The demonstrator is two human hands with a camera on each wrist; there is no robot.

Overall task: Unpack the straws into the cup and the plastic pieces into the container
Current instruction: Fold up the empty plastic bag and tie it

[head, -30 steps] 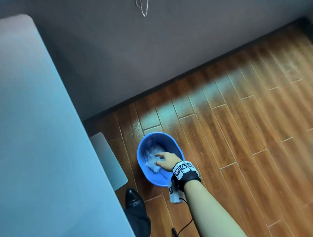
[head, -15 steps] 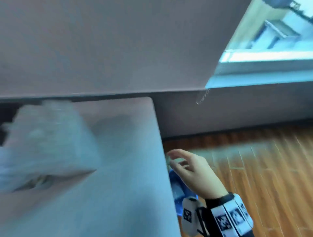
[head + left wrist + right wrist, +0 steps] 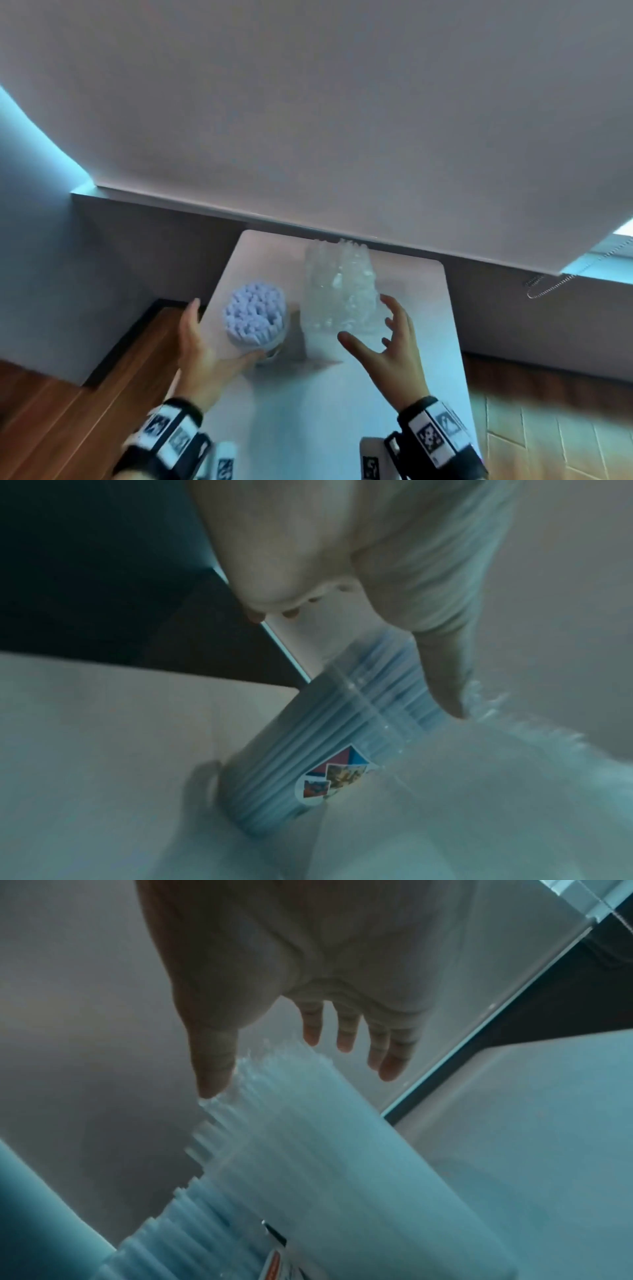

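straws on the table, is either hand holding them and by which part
Neither clearly. The left hand is open around the blue straws' lower end, thumb touching; a hold cannot be told. The right hand is spread open beside the clear straws, holding nothing.

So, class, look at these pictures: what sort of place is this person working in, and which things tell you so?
Probably an ordinary indoor room, maybe an office or home. A white table stands against a grey wall, on a wooden floor, under a window blind.

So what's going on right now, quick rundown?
Left hand open beside the cup of straws. Right hand open, reaching for the clear bundle. Nothing in the way on the table.
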